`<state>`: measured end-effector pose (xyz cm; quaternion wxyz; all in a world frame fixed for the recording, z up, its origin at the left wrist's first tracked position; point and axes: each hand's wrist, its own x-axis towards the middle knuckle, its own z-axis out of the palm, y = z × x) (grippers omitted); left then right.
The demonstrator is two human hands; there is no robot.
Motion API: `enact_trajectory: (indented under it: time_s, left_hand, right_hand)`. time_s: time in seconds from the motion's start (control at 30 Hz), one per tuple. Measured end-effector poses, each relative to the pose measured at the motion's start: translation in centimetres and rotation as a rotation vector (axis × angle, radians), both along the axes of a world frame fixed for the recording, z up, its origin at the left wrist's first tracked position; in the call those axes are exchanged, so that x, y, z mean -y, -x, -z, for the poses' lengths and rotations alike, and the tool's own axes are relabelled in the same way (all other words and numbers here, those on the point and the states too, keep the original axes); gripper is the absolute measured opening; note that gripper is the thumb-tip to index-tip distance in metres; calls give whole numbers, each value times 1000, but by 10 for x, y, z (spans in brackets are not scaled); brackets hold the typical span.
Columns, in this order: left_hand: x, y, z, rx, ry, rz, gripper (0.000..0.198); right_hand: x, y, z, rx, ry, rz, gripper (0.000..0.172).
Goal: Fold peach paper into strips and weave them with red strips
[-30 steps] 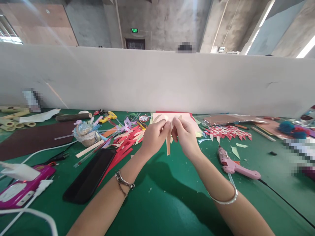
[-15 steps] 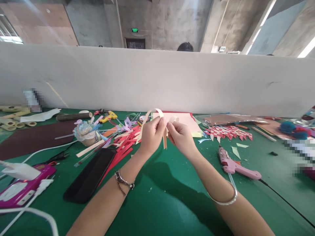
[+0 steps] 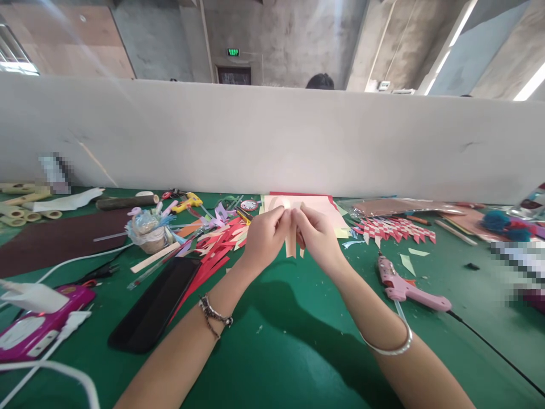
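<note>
Both my hands meet at the centre, above the green table, thumbs nearly touching. My left hand (image 3: 267,233) pinches a cream paper strip (image 3: 290,244), whose end hangs down between the hands. On the other side my right hand (image 3: 316,232) is closed on the same folded paper, with a second short end showing below its fingers. Most of the strip is hidden by the fingers or blends with the pale pink paper sheet (image 3: 319,205) behind. Left of my hands lies a pile of red and cream paper strips (image 3: 217,244).
A pink glue gun (image 3: 409,291) lies right of my forearm, its black cord trailing. A woven red-and-white paper piece (image 3: 394,228) is behind it. At left are a black case (image 3: 155,304), a magenta power strip (image 3: 68,307) and a yellow glue gun (image 3: 187,201). A white partition (image 3: 272,136) rises behind.
The loop of paper strip that arched above my left hand has come down and is folded between the hands. My right hand has turned slightly and both hands have drawn closer together.
</note>
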<state>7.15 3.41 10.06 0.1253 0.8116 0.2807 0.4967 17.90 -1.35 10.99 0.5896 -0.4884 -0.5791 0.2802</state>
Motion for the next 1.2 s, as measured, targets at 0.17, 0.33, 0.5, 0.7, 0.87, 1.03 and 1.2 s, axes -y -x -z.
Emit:
enact_trajectory:
  time_s: [0.17, 0.33, 0.5, 0.7, 0.87, 1.03, 1.2]
  left_hand:
    - [2, -1, 0, 74, -12, -34, 38]
    - [5, 0, -5, 130, 18, -53, 37]
    - [5, 0, -5, -27, 31, 9, 37]
    - [2, -1, -2, -30, 13, -43, 37]
    - [3, 0, -2, 38, 14, -27, 38]
    - [5, -2, -2, 126, 72, -31, 38]
    - [5, -3, 0, 34, 111, 24, 35]
  right_hand:
    - [1, 2, -1, 17, 13, -6, 35]
    - [1, 3, 0, -4, 25, 4, 36]
    - [0, 1, 2, -85, -32, 74, 38]
    - [0, 2, 2, -20, -41, 62, 37]
    - [2, 3, 1, 26, -25, 30, 34]
    - [2, 3, 1, 16, -29, 37, 34]
    - [2, 3, 0, -52, -41, 58, 35]
